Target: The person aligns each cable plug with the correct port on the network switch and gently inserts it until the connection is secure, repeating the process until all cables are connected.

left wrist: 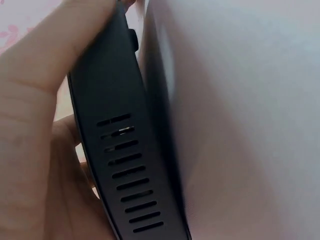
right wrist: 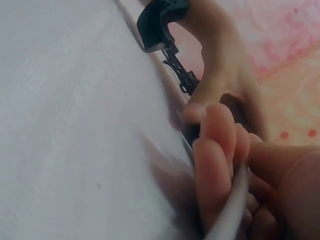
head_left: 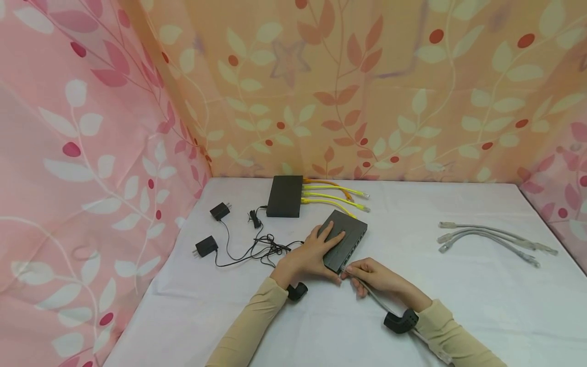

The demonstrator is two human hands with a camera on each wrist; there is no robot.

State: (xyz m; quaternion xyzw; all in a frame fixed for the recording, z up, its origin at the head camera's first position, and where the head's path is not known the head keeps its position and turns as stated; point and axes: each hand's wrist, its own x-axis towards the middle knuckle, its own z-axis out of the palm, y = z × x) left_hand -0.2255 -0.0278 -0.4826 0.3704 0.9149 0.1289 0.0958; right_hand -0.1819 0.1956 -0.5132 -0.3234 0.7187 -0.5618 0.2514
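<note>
A black router-like box (head_left: pixel 352 224) with a row of ports along its right side lies turned at an angle on the table. My left hand (head_left: pixel 311 254) rests on top of it, fingers spread, thumb reaching to the near corner. Slots in the box's side wall (left wrist: pixel 132 170) show in the left wrist view. At the near end of the port row, my right hand (head_left: pixel 378 277) pinches a grey network cable (head_left: pixel 377 300) between thumb and fingers; its plug is mostly hidden by the fingertips. The cable (right wrist: pixel 231 212) runs back beneath the right wrist.
Farther back, a second black box (head_left: pixel 284 198) has several yellow and orange cables (head_left: pixel 327 194) at its right side. Two black power adapters (head_left: pixel 207 246) with tangled black cords (head_left: pixel 266 247) lie at left. Several loose grey network cables (head_left: pixel 492 235) are at right. Patterned curtains (head_left: pixel 339 92) border the table.
</note>
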